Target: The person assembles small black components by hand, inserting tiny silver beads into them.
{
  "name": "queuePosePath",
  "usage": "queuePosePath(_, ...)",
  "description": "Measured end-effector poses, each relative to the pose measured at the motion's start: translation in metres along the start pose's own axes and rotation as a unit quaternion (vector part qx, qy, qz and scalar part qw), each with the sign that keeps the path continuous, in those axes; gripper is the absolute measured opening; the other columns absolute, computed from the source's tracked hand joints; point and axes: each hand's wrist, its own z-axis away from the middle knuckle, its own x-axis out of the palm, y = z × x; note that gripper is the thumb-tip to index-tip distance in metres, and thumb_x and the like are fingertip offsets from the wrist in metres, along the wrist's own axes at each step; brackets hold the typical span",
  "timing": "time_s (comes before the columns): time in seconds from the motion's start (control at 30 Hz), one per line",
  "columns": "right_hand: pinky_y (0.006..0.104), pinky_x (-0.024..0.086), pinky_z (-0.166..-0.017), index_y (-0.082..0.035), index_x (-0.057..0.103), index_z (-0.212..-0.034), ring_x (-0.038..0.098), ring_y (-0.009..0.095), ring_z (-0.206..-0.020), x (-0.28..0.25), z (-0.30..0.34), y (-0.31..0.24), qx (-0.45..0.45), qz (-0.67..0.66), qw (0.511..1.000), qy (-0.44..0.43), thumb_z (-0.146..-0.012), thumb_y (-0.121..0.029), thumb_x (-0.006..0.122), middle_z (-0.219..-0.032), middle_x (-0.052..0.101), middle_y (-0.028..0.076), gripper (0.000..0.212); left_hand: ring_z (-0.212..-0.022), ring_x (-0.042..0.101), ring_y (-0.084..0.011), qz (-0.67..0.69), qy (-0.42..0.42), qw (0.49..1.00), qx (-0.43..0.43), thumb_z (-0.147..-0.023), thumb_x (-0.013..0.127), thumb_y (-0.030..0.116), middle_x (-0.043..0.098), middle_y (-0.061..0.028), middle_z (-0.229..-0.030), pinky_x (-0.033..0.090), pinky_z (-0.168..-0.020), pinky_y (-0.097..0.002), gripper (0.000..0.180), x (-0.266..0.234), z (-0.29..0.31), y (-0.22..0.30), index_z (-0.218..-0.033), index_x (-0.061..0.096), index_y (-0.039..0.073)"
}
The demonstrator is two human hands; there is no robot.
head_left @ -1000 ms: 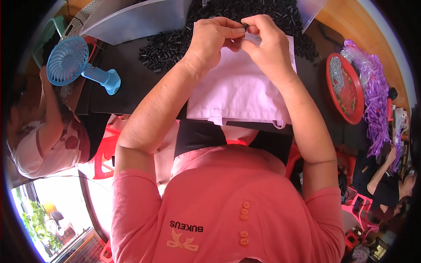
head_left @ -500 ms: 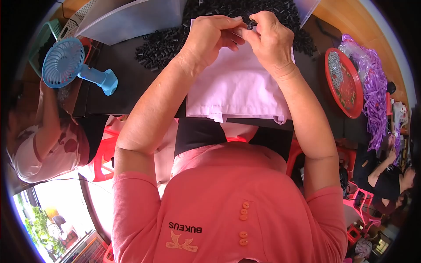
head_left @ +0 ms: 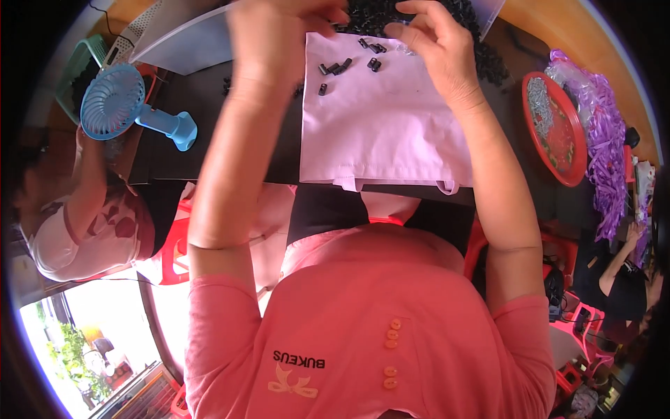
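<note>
A pink cloth bag [head_left: 384,140] lies flat on the dark table before me, its handle loops at the near edge. Small black plastic pieces [head_left: 342,66] are scattered on its far half. My left hand [head_left: 279,31] is at the top edge of the view, over the far left of the cloth, its fingers smeared by motion and partly cut off. My right hand [head_left: 436,42] hovers at the cloth's far right, thumb and forefinger apart, nothing visible between them. Small shiny bits [head_left: 405,49] lie beside its thumb. Beyond both hands spreads a heap of black pieces [head_left: 373,15].
A translucent bin [head_left: 188,45] stands far left, near a blue handheld fan [head_left: 115,105]. On the right are a red tray [head_left: 558,133] of small metal parts and a bundle of purple ribbons [head_left: 604,140]. Other people sit at both sides.
My hands were together over the cloth at a small black piece; now they are apart. The left has moved left and away from me. Black pieces on the cloth have come into view.
</note>
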Motion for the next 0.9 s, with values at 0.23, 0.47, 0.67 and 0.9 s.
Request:
queuePosePath(0.23, 0.026, 0.047, -0.057, 0.001, 0.064, -0.084, 0.059, 0.01, -0.062, -0.014, -0.008, 0.005, 0.07, -0.045, 0.996, -0.041, -0.079, -0.004, 0.071, -0.068, 0.064, 0.007, 0.01, -0.055, 0.058, -0.0164, -0.538, 0.168, 0.716, 0.413, -0.079, 0.069, 0.008, 0.062, -0.0089, -0.064, 0.045, -0.052, -0.0258, 0.008, -0.066, -0.067, 0.032, -0.08, 0.068, 0.0)
queuePosePath(0.47, 0.0282, 0.047, -0.056, 0.001, 0.066, -0.081, 0.061, 0.012, -0.063, -0.021, -0.008, -0.001, 0.081, -0.041, 0.995, -0.04, -0.077, -0.005, 0.071, -0.067, 0.065, 0.009, 0.009, -0.075, 0.063, -0.0216, -0.481, -0.278, 0.793, 0.25, -0.077, 0.071, 0.008, 0.061, -0.0084, -0.083, 0.051, -0.069, -0.0316, 0.013, 0.001, 0.026, -0.076, -0.088, 0.066, 0.002)
queuePosePath(0.67, 0.0276, 0.048, -0.058, 0.0, 0.066, -0.08, 0.061, 0.012, -0.064, -0.02, -0.008, 0.006, 0.032, -0.01, 0.997, -0.073, -0.078, -0.005, 0.07, -0.067, 0.065, 0.008, 0.007, -0.064, 0.06, -0.0232, -0.488, -0.216, 0.818, 0.216, -0.079, 0.067, 0.011, 0.065, -0.0075, -0.081, 0.048, -0.06, -0.0325, 0.008, 0.01, 0.027, -0.106, -0.083, 0.066, 0.003)
queuePosePath(0.9, 0.0262, 0.049, -0.064, 0.004, 0.065, -0.081, 0.063, 0.013, -0.07, -0.017, -0.004, -0.007, 0.089, -0.161, 0.976, -0.115, -0.081, -0.001, 0.066, -0.075, 0.067, 0.008, 0.005, -0.07, 0.054, -0.0117, -0.043, -0.213, 0.954, -0.208, -0.095, 0.056, 0.016, 0.061, -0.006, -0.083, 0.042, -0.061, -0.0232, 0.019, 0.009, -0.01, -0.055, -0.099, 0.062, -0.001)
